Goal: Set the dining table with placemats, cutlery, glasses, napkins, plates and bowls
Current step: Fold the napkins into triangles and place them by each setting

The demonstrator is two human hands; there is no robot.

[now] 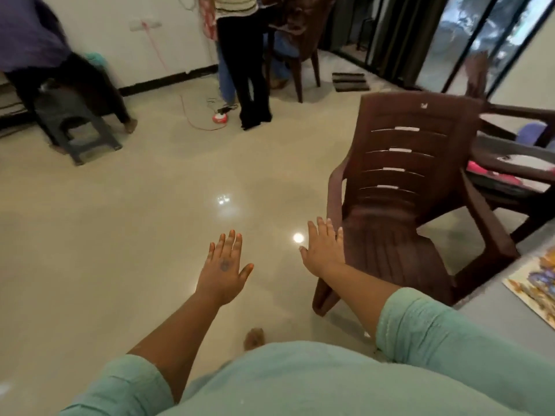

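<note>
Placemat-like floral printed sheet (534, 283) lay on the table edge well right of both hands, left hand (223, 273) and right hand (322, 250) spread flat, holding nothing, beside the brown plastic chair (402, 187).

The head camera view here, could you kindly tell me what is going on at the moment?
A person in green sleeves stands on a glossy floor, holding out the left hand and right hand, both flat and holding nothing. A brown plastic chair stands just to the right. No tableware is in hand; a patterned mat lies at the right edge.
</note>
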